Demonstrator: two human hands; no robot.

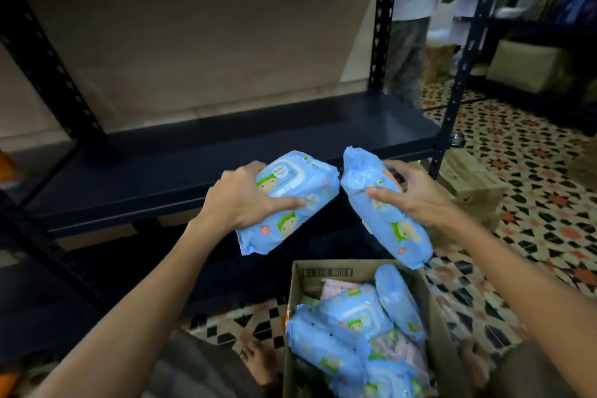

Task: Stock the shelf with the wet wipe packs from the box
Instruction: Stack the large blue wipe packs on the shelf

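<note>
My left hand point(240, 195) grips a blue wet wipe pack point(290, 220) with a white flip lid, held above the front edge of the dark shelf board point(193, 155). My right hand point(408, 195) grips a second blue pack point(384, 223), tilted on its side, its end nearly touching the first pack. Both packs hang in the air between the shelf and the open cardboard box point(297, 294) on the floor below. Several more blue packs point(349, 323) lie inside the box, with some pink and green ones under them.
The shelf is a black metal rack with perforated posts point(382, 19). Another person point(413, 10) stands behind its right end. A second rack point(533, 42) with goods stands at the right. Another cardboard box point(471, 184) sits on the patterned tile floor. My bare feet flank the box.
</note>
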